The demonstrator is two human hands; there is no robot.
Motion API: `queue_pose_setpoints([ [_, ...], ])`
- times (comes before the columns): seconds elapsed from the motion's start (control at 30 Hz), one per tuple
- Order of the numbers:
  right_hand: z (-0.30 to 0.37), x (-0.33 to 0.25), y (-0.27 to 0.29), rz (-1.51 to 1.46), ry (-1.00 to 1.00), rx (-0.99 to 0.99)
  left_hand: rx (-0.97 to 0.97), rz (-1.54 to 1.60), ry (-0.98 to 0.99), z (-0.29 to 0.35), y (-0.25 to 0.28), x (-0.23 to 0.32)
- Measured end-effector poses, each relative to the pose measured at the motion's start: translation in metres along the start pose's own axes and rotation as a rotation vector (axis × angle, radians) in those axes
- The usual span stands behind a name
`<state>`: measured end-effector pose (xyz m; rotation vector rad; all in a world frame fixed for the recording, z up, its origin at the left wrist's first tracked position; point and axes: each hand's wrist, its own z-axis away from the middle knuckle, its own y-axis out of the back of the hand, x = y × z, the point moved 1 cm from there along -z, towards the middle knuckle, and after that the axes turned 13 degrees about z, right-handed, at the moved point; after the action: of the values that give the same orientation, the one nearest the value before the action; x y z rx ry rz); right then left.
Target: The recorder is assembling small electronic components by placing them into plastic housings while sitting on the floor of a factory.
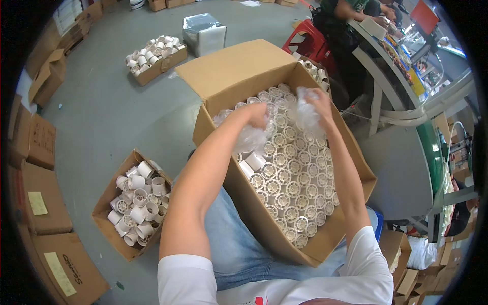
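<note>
A large open cardboard box stands in front of me. Many round white plastic cups with ringed tops are packed upright in rows inside it. Two white cylinders lie on their sides near its left wall. My left hand is closed on crumpled clear plastic film above the left part of the rows. At the far right wall, my right hand grips another bunch of the clear plastic. The film covers some of the far cups, and my fingertips are partly hidden.
On the floor at left is a smaller carton of loose white cups. Farther off are another filled carton and a silvery wrapped block. Boxes line the left side. A person works at a bench beyond a red stool.
</note>
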<state>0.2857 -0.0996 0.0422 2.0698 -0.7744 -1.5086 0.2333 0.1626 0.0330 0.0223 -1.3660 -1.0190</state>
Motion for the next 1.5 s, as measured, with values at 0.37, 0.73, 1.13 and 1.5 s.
queue_pose_setpoints([
  [0.37, 0.054, 0.014, -0.064, 0.492, 0.042, -0.396, -0.164, -0.527, 0.206, 0.012, -0.019, -0.008],
  [0.73, 0.037, -0.063, -0.019, 0.181, 0.01, 0.086, -0.263, -0.537, 0.213, 0.007, -0.032, -0.01],
  [1.13, 0.059, -0.041, -0.05, 0.428, 0.124, -0.292, -0.361, -0.516, 0.221, -0.014, -0.048, -0.029],
  [1.5, 0.073, -0.035, -0.075, 0.419, 0.072, -0.503, -0.22, -0.207, 0.14, 0.022, -0.016, 0.003],
])
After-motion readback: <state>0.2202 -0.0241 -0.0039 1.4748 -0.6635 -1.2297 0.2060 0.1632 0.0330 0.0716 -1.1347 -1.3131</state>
